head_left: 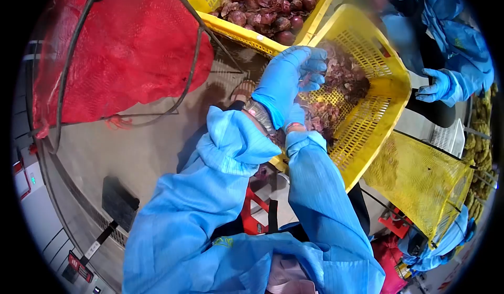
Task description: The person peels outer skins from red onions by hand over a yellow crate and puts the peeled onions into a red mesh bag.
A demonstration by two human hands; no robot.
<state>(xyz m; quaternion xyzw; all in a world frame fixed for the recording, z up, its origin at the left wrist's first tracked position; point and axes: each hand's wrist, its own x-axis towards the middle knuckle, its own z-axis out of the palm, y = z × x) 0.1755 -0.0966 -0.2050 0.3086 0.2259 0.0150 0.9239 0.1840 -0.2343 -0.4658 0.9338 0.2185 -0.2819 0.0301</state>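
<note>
My left hand (287, 81), in a blue glove, is raised over the near left side of a yellow plastic crate (380, 118). Its fingers curl inward; whatever lies in them, if anything, is hidden. Just below it, my right hand (295, 116), also gloved in blue, is mostly covered by the left, so its fingers do not show. Inside the tilted crate lie loose, dry purple onion skins (344, 76). Beyond my hands, a second yellow crate (239, 30) holds a heap of red onions (273, 5).
A red mesh bag (131, 52) hangs on a metal frame at left. At right is a yellow mesh bag (420, 168) on a frame. A co-worker's blue-gloved hand (436, 85) is right of the crate. Another person in blue (438, 244) is at lower right.
</note>
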